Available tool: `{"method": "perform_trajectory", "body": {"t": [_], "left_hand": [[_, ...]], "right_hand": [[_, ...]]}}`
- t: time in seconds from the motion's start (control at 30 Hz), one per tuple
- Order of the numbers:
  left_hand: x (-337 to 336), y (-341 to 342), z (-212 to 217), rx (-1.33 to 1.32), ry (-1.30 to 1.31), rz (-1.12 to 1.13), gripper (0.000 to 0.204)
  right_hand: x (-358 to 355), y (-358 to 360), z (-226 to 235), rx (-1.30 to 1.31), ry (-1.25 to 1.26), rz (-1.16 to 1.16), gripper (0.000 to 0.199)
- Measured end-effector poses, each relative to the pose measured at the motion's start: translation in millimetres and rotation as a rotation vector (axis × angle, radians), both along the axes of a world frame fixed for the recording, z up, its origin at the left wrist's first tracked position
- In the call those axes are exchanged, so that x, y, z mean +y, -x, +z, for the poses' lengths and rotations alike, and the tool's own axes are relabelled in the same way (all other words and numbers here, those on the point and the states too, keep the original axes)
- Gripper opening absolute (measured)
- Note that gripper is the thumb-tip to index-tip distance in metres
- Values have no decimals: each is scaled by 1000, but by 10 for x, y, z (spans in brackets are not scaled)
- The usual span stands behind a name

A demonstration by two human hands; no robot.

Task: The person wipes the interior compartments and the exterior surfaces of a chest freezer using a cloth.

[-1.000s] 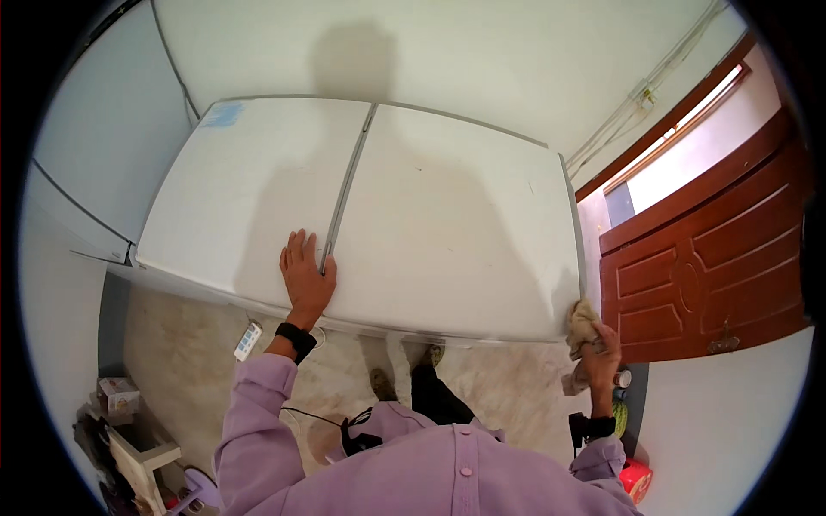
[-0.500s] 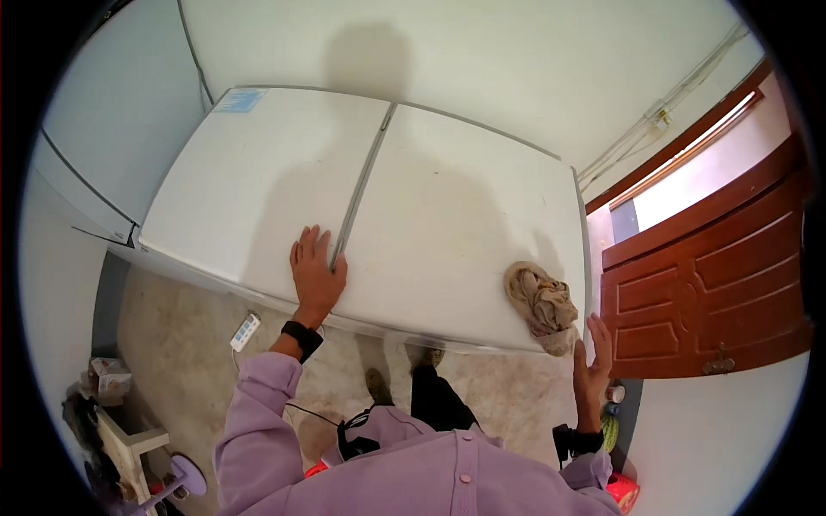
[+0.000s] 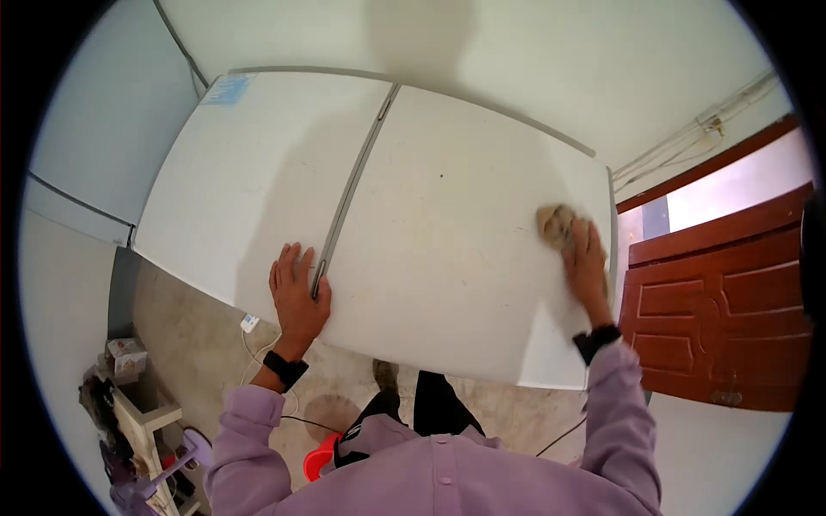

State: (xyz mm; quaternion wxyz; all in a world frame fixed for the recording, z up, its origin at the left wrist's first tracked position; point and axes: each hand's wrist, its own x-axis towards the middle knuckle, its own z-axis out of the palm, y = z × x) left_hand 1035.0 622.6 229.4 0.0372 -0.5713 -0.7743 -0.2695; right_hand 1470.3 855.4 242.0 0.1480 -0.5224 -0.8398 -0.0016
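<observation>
A wide white chest freezer [image 3: 430, 249] spreads before me, its top split into two lids by a grey seam strip [image 3: 354, 172]. My left hand [image 3: 298, 297] lies flat on the left lid near the front edge, fingers spread, thumb against the strip's near end. Over at the right end, my right hand [image 3: 588, 265] presses a crumpled brown cloth [image 3: 553, 224] onto the right lid. The fingers cover part of the cloth, and the hand is a little blurred.
A reddish-brown panelled door [image 3: 705, 301] stands right of the freezer. On the left are a tall pale cabinet [image 3: 112, 103], a power strip [image 3: 249, 323] on the floor and a wooden stand [image 3: 142, 417]. A red bucket [image 3: 318, 457] sits close by my legs.
My right hand has come from beside the freezer onto the cloth, which has moved away from the front edge. My left hand stays on the left lid, and the view has shifted.
</observation>
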Motion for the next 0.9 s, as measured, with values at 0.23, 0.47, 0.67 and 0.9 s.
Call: {"method": "perform_trajectory", "body": {"t": [0.23,0.47,0.67,0.9], "left_hand": [[42,-22,75,-40,-7,-18,46],[34,2,54,-55,-14,-5,43],[10,5,12,-35,-37,-11,44],[-6,-7,5,-55,-64,-2,45]], "right_hand": [[2025,-111,-352,-17,-120,26,54],[1961,-45,-357,118,-121,196,50],[58,-153,-120,371,-27,329,18],[-2198,-351,238,267,243,45,21]]}}
